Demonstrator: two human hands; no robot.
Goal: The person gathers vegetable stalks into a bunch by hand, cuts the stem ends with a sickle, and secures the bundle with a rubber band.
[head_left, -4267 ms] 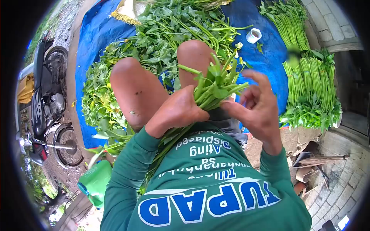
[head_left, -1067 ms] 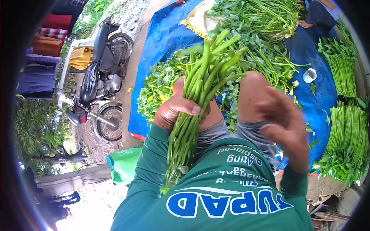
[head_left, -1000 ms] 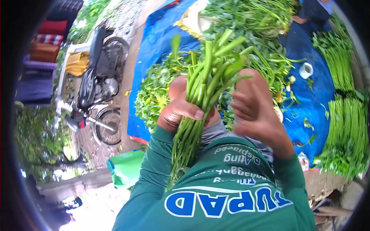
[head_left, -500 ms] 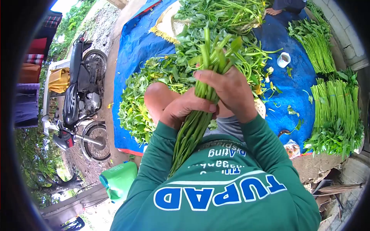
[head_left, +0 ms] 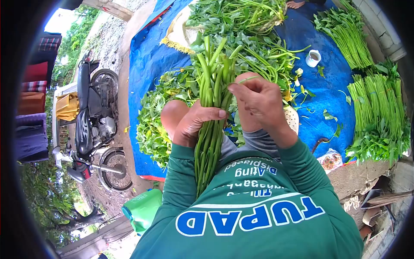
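Observation:
My left hand (head_left: 196,123) is closed round a bundle of green water spinach stems (head_left: 211,93). Cut ends of uneven height point away from me, while the lower stems run down against my green shirt. Just right of the bundle is my right hand (head_left: 263,101), its thumb and fingers pinched together near the upper stems. A thin green strip (head_left: 248,79) shows at the fingers; whether they grip it I cannot tell. Beyond my knees lies a loose heap of leafy greens (head_left: 168,86), some leaves yellowed.
A blue tarp (head_left: 321,123) spreads under the greens. Tied bundles (head_left: 375,99) line its right side, near a white cup (head_left: 313,58) and a plastic bag (head_left: 330,161). Left are a motorcycle (head_left: 97,116) and a green container (head_left: 144,209). Someone's foot (head_left: 295,4) shows at the top.
My right hand has come off the bundle and moved down to its right, fingers pinched. The bundle has shifted left and stands more upright in my left hand.

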